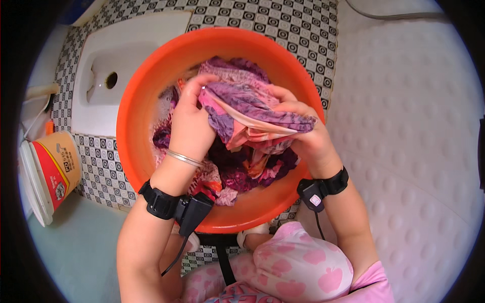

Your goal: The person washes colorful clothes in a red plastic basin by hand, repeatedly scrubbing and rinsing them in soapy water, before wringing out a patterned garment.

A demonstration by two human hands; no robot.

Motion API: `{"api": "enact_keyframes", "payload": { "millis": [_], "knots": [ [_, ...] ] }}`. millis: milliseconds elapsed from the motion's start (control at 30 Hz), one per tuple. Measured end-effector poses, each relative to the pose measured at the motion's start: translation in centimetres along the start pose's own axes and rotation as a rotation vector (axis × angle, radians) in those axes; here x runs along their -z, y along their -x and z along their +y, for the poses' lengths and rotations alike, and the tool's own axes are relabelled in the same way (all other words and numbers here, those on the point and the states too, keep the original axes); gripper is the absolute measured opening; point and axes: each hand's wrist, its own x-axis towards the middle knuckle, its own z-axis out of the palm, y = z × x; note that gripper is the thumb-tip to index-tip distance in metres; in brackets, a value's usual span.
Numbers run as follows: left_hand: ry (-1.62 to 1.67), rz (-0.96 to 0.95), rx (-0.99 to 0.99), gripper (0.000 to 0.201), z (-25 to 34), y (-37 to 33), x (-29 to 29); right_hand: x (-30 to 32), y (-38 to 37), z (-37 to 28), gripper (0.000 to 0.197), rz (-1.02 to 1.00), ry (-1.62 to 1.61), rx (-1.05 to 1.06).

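Observation:
Both my hands hold a bunched piece of purple, pink and orange patterned fabric (pixel 252 108) above a round orange basin (pixel 135 146). My left hand (pixel 196 116) grips its left end, the thumb and fingers bent round the edge. At the other end, my right hand (pixel 310 139) has its fingers over the top and the palm beneath. The kind of garment cannot be made out. Under it lies a heap of wet patterned clothes (pixel 237 174) in dark purple, pink and red, with some suds along the basin's left inside.
A white squat toilet (pixel 96 113) with a dark drain hole is set in the black-and-white tiled floor (pixel 101 177) at the left. Nearby lies a tipped tan and red bucket (pixel 63 156). A pale dimpled surface (pixel 404 151) fills the right side, with a grey hose (pixel 404 16) at the top.

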Motion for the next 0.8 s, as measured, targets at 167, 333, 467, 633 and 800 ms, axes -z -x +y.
{"api": "enact_keyframes", "payload": {
  "millis": [167,333,467,633,800],
  "knots": [
    [0.504,-0.015,0.556,0.035,0.9,1.7,0.2,0.6,0.2,-0.7,0.041,-0.114,0.227,-0.007],
    [1.353,-0.034,0.587,0.052,-0.4,3.3,2.2,0.0,0.0,1.0,0.031,-0.025,0.308,-0.157],
    [1.105,-0.018,0.495,0.043,-0.4,3.9,0.9,-1.4,0.7,2.6,0.067,0.237,0.767,-0.281],
    [1.161,-0.06,0.577,0.031,-2.2,4.6,0.9,-1.2,0.4,4.4,0.08,0.331,0.681,-0.188],
    [1.165,0.007,0.576,0.041,-2.2,5.9,1.8,0.6,0.1,1.4,0.042,0.247,0.622,-0.464]
  ]
}}
